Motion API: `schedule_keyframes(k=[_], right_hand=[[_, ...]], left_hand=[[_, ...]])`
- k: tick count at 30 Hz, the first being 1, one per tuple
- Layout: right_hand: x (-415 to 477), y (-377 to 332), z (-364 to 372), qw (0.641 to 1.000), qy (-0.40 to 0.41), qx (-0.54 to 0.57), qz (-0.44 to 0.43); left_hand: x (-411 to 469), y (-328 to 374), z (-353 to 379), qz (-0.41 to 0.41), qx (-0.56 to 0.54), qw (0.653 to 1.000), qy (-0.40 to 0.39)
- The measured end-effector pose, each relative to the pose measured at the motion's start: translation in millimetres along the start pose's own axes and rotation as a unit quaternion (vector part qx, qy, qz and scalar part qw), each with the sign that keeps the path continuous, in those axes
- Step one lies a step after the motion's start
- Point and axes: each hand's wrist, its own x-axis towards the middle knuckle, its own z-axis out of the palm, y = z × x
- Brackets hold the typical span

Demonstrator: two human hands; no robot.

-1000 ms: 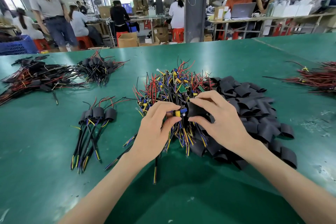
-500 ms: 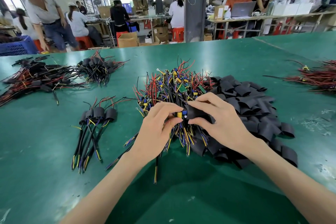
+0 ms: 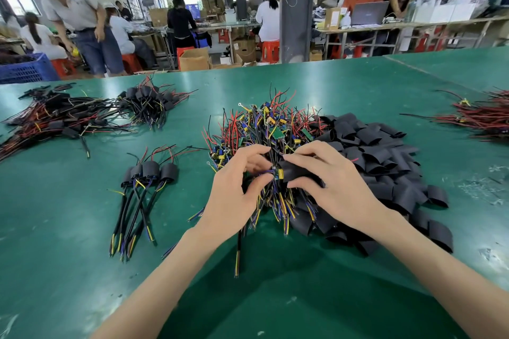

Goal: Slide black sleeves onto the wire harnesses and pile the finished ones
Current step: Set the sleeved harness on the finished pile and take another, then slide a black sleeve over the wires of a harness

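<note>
Green mat-covered work table, head view.

The left hand is seen with thumb and fingers curled, pinching the small board end of a multicoloured wire harness. A yellow component on it sits right at the mouth of the flattened black tubular sleeve. That sleeve is pinched between thumb and forefinger of the right hand. How far the board has entered the sleeve cannot be judged, as the fingers cover the joint. The harness's black cable hangs below the left hand to the table (yellow-tipped cores at its end).

Both hands are held over the near edge of a tangled heap of unsleeved red, black and yellow harnesses. A heap of loose black sleeves lies touching it on the right.

A small pile of finished, sleeved harnesses is noted left of the hands, apart from the heap. Larger dark bundles lie at far left. A bundle of red wires lies at the right edge.
</note>
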Motion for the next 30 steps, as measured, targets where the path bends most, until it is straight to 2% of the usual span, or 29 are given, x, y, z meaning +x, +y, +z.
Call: schedule_keyframes(k=[15,17,19,21,23,25,27,30], right_hand=[[-1.6,-5.6,2.7,1.000,-0.018,-0.003,-0.022],[0.8,-4.8,-1.0,0.999,0.013,-0.026,-0.035],[4.6,1.3,-8.6,0.995,0.081,-0.048,-0.013],[7.2,12.5,-18.3,0.983,0.157,-0.074,0.050],[6.5,28.0,-25.9,0.966,0.176,-0.133,0.135],[2.9,45.6,-28.1,0.947,0.105,-0.195,0.234],[-0.6,58.3,-27.0,0.918,-0.022,-0.224,0.327],[-4.8,67.4,-22.7,0.882,-0.154,-0.247,0.371]], left_hand=[[-2.1,-1.5,-0.5,0.026,0.047,0.998,0.020],[0.6,-3.3,-5.4,0.045,0.076,0.995,0.036],[5.3,-6.0,-15.6,0.068,0.108,0.990,0.065],[11.8,-10.5,-30.9,0.075,0.126,0.982,0.117],[18.5,-16.7,-48.3,0.063,0.133,0.972,0.182],[24.5,-24.4,-64.7,0.039,0.136,0.962,0.233],[27.9,-33.8,-81.1,-0.001,0.152,0.954,0.259],[26.3,-53.2,-104.3,-0.070,0.229,0.936,0.259]])
